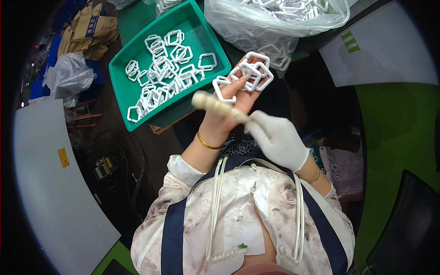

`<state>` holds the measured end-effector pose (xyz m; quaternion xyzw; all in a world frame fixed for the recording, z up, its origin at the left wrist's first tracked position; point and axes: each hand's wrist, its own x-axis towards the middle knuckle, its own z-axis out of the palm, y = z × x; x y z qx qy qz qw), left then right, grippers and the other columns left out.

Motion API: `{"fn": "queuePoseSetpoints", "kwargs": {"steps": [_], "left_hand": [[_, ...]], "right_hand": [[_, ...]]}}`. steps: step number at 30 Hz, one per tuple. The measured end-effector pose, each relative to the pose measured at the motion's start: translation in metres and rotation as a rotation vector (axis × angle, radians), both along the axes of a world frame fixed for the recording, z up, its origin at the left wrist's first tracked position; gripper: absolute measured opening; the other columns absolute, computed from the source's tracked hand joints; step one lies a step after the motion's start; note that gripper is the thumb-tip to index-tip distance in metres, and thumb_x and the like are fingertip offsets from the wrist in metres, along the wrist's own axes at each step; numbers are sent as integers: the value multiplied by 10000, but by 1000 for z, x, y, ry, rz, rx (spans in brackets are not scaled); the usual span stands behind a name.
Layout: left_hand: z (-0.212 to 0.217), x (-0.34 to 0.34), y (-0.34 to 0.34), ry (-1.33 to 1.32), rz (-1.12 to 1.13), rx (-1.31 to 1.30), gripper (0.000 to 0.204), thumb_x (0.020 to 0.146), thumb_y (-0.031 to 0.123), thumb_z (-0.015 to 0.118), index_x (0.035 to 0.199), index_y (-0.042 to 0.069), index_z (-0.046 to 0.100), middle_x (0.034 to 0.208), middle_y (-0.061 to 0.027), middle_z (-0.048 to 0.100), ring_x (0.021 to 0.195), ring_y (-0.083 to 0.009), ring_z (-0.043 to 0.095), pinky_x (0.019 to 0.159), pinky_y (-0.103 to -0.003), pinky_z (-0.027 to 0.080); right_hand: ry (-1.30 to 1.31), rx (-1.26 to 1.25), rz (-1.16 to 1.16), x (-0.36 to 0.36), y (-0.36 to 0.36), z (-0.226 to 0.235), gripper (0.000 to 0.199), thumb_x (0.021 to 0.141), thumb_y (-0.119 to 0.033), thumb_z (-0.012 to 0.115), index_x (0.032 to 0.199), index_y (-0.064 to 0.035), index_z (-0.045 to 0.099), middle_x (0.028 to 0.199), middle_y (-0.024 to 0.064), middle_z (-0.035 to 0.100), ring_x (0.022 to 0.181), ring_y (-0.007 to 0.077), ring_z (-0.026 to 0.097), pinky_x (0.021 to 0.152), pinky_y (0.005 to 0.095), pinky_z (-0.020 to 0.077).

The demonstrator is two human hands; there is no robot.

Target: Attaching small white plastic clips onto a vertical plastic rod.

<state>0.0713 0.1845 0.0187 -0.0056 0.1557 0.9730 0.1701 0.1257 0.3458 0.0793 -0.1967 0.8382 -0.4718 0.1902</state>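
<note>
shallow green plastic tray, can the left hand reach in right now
Probably yes: the bare left hand is beside the uncovered tray, though that hand holds white angular plastic links.

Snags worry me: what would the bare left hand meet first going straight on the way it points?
Probably the clear plastic bag of white, angular plastic links just beyond the left hand; relative height is unclear, so it might pass over.

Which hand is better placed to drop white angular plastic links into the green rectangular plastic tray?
Left, probably: the bare left hand already holds links near the tray, while the white-gloved right hand is farther away, gripping a blurred cream rod.
</note>
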Motion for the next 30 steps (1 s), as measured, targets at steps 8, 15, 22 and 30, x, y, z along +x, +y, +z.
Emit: {"fn": "queuePoseSetpoints", "kwargs": {"steps": [8,15,22,30], "left_hand": [[22,-1,-2,-12,-39,-98,521,1015,34,542,1510,0,383,1485,-165,498,1399,-282,471,1219,-469,343],[29,0,-9,2,14,-184,526,1006,43,561,1507,20,403,1439,-151,546,1318,-260,553,1156,-444,435],[139,-94,-48,1055,1164,-1557,373,993,151,640,1324,-8,575,1174,-123,695,1067,-205,689,924,-308,534],[134,-224,-33,1342,556,-1600,650,801,83,713,1411,-9,508,1364,-256,574,1347,-380,499,1157,-429,379]], "right_hand": [[70,-52,-531,-27,28,-8,263,1067,-174,491,962,28,622,788,105,628,721,134,591,678,291,460],[160,-85,-526,-26,25,-17,266,1069,-205,506,966,7,630,724,113,595,622,173,543,607,319,438],[275,-290,-760,-30,46,-19,301,1106,-221,450,948,-28,618,669,-87,364,567,9,284,516,221,226],[257,-252,-771,-21,52,-30,305,1107,-219,446,957,-19,621,656,-92,359,554,-1,278,507,219,210]]}}
